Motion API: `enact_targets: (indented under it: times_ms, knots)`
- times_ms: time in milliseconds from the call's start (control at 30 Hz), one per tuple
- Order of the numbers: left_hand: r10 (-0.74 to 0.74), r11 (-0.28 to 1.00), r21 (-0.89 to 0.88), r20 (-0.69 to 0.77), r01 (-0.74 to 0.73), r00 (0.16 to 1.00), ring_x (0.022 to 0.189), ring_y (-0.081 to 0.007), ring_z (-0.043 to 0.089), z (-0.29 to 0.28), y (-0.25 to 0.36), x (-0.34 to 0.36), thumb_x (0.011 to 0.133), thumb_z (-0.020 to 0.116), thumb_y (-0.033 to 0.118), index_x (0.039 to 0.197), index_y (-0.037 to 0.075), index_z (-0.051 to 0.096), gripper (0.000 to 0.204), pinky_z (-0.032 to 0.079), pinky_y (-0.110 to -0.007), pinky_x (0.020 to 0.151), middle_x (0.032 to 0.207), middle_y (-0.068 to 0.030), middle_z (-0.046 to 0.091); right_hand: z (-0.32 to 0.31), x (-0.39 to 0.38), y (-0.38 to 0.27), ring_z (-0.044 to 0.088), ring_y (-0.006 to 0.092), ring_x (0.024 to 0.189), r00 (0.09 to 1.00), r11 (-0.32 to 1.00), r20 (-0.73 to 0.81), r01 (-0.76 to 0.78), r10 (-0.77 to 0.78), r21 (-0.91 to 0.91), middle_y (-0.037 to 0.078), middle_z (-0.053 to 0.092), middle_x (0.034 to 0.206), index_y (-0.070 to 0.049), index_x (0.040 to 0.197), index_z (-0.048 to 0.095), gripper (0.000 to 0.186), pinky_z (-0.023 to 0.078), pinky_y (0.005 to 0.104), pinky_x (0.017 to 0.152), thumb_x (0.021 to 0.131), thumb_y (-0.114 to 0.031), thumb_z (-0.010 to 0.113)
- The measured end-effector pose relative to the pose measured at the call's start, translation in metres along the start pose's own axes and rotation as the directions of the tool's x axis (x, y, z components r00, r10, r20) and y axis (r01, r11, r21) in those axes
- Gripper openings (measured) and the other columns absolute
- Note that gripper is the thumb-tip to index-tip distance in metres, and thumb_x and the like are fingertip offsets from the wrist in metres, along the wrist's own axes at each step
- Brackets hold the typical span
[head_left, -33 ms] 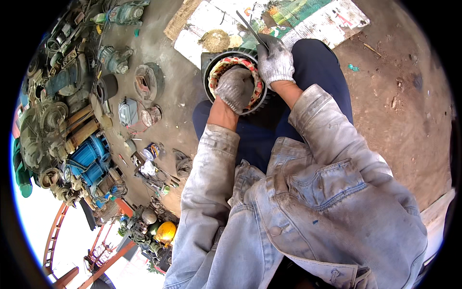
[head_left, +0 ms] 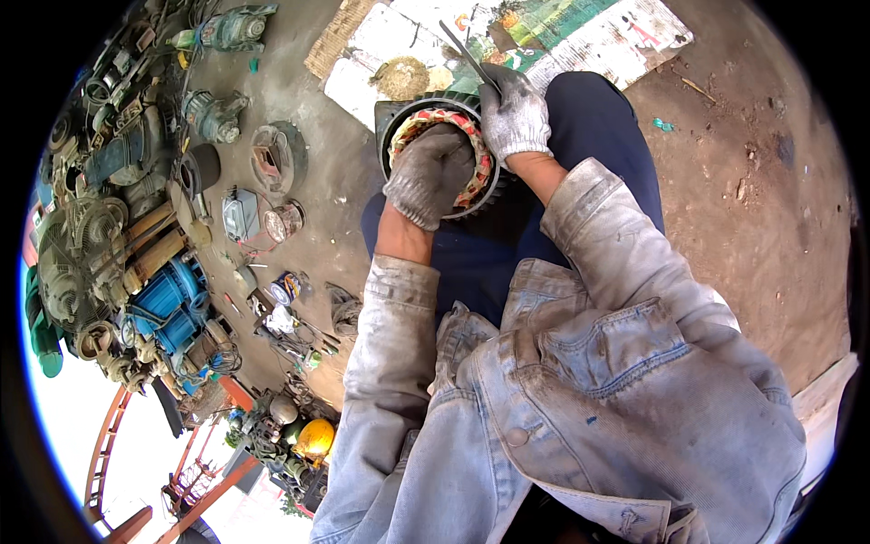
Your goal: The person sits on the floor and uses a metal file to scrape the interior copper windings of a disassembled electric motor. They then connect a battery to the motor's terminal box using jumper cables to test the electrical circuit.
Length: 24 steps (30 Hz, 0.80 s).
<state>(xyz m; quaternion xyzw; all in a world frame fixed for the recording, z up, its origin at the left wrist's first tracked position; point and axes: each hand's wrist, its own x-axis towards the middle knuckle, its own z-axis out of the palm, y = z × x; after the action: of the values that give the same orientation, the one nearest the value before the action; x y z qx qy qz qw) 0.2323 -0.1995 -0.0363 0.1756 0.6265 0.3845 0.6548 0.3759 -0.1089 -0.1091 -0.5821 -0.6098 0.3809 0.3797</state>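
Observation:
Between my knees stands a motor housing, dark and finned, with its round mouth facing up. Inside its rim runs a ring of copper windings bound with red and pale strips. My left hand, in a dirty grey knit glove, reaches into the mouth over the ring's left side; its fingertips are hidden inside. My right hand, gloved too, is closed round a thin dark metal strip that points up and to the left. That hand rests against the right side of the housing rim.
Stained cardboard lies beyond the housing, with a tan fibrous clump on it. To the left are motor parts, a paint-smeared can, a blue motor casing and fan guards. A yellow rounded object sits at lower left.
My left hand has shifted slightly left and toward me, its wrist drawn back over the housing's near rim. The right hand keeps its hold on the metal strip.

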Motion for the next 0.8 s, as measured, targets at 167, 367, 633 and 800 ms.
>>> enact_targets:
  times_ms: [167,367,633,800]
  knots:
    - [0.278,0.806,-0.333,-0.517,-0.49,0.81,0.13,-0.039,0.059,-0.052,0.04,-0.085,0.105,0.055,0.019,0.144,-0.003,0.05,0.045,0.048,-0.058,0.114,0.137,-0.0218,0.061,0.001,0.0,0.0,0.068,0.0388,0.107,0.996,0.996,-0.051,0.08,-0.079,0.027,0.019,0.072,0.114,-0.009,0.122,0.072,0.029,0.054,0.0467,0.095,0.096,-0.02,0.064]
    - [0.052,0.945,-0.188,-0.722,-0.268,0.69,0.139,-0.0378,0.05,-0.08,-0.014,-0.031,0.106,0.055,0.042,0.151,-0.005,0.038,0.067,0.042,-0.049,0.117,0.151,-0.0213,0.049,-0.009,-0.001,-0.015,0.07,0.0393,0.1,0.989,0.992,-0.096,0.119,-0.116,0.029,0.019,0.072,0.109,-0.009,0.123,0.071,0.028,0.056,0.0485,0.086,0.097,-0.018,0.065]
    - [-0.095,0.871,-0.457,-0.517,-0.181,0.851,0.114,-0.0356,0.069,-0.052,-0.029,0.022,0.108,0.028,0.054,0.135,0.009,0.066,0.065,0.058,-0.056,0.096,0.134,-0.0138,0.07,-0.074,-0.063,-0.059,0.07,0.0386,0.09,0.901,0.945,0.289,0.324,-0.322,0.041,0.022,0.071,0.1,-0.003,0.119,0.069,0.028,0.057,0.049,0.08,0.095,-0.017,0.064]
    - [-0.142,0.852,-0.487,-0.572,-0.194,0.808,0.089,-0.0321,0.075,-0.058,-0.034,0.028,0.105,0.042,0.048,0.125,0.001,0.068,0.058,0.063,-0.05,0.079,0.115,-0.0141,0.075,-0.08,-0.072,-0.072,0.072,0.0418,0.085,0.783,0.962,0.621,0.197,-0.04,-0.187,0.024,0.072,0.09,-0.002,0.106,0.07,0.022,0.059,0.0496,0.077,0.09,-0.015,0.064]
